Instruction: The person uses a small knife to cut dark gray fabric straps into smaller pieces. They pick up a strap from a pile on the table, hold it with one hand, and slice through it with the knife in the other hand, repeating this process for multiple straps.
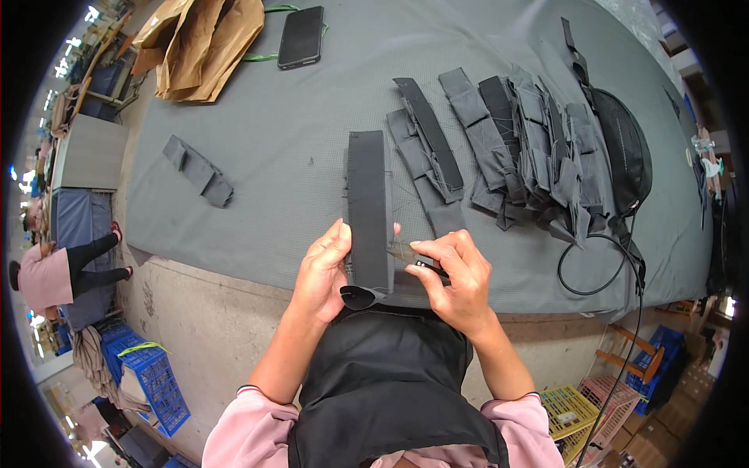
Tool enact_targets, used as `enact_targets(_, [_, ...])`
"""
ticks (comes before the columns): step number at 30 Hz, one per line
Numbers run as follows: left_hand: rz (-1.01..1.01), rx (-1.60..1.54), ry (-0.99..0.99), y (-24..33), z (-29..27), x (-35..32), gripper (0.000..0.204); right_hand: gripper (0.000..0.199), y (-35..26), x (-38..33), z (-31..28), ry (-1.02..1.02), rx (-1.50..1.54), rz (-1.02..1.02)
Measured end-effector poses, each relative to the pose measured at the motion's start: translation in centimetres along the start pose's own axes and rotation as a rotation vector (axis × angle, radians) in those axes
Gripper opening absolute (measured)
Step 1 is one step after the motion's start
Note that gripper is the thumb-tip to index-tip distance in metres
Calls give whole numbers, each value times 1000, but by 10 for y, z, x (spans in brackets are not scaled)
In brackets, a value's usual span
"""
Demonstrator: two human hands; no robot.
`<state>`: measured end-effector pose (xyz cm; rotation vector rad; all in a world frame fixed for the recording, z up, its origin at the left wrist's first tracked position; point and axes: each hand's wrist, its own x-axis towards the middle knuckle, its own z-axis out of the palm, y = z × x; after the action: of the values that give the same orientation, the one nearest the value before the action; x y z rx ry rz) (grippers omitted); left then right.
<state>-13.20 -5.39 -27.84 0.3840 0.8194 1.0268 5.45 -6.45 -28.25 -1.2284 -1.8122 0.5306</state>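
My left hand is closed on a long dark grey fabric strip, thumb along its left edge and a fingertip showing past its right edge. The strip stands lengthwise away from me, with its near end curled over in a dark loop. Beside its right edge, my right hand is closed around a small black tool, mostly hidden by the fingers. Its narrow tip points at the strip's edge; the exact kind is hard to make out. Fine loose threads show around the strip.
Several similar fabric strips lie heaped at the right of the grey-covered table; one folded strip lies at left. A black pouch with a cable sits far right. Brown paper bag and phone lie at the back.
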Motion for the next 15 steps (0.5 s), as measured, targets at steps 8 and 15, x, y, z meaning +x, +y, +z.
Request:
enact_targets(8, [19,102,21,4,3,1,39,28,-2,1,-11,-34,-93,-99])
enact_targets(15, [61,205,10,3,-1,3,38,25,-8,4,-14,-74,-119,-14])
